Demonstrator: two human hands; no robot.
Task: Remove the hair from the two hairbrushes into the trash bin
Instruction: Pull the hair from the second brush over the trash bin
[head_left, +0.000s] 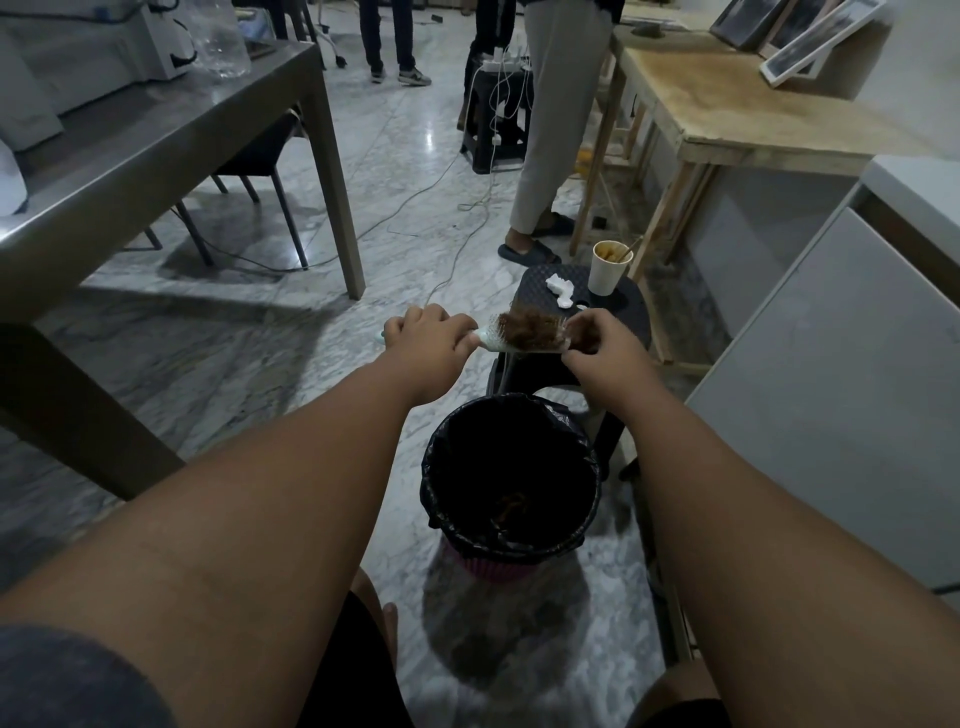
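While I watched through the head camera, my left hand was wrapped tight around the handle of a pale hairbrush, held level above and just beyond the trash bin. My right hand pinched the far end of the brown hair clump matted on the bristles. That bin, pink-based and lined with a black bag, held a small brownish tangle of hair deep inside. Behind it, on a dark plastic stool, stood a white paper cup with yellowish contents and a stick, beside a crumpled tissue.
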